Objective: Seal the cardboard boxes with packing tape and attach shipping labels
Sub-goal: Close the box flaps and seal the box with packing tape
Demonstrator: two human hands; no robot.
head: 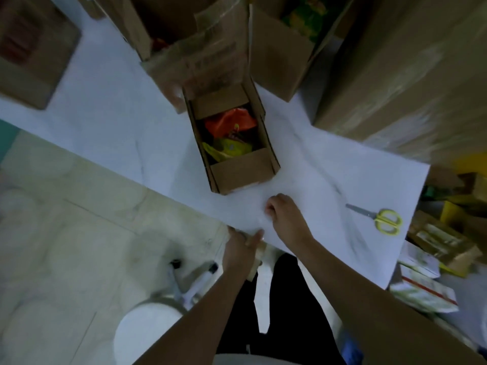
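far left: a closed cardboard carton (34, 51) lies flat on the white tabletop (110, 101); below the tabletop edge, a round white stool seat (147, 335) stands on the pale tiled floor (52, 219). centre left: the left hand (241, 248) sits at the near tabletop edge, thumb lying along the edge; its fingers are hidden underneath, so whether it grips anything cannot be told. centre: the small cardboard box (232, 143) stands open on the tabletop, flaps raised, with orange and yellow packets (229, 133) inside. just before it, the right hand (283, 210) rests on the tabletop, fingers curled under into a loose fist, holding nothing visible. behind stand larger open cartons (279, 56). right: yellow-handled scissors (379, 218) lie on the tabletop, well apart from the box.
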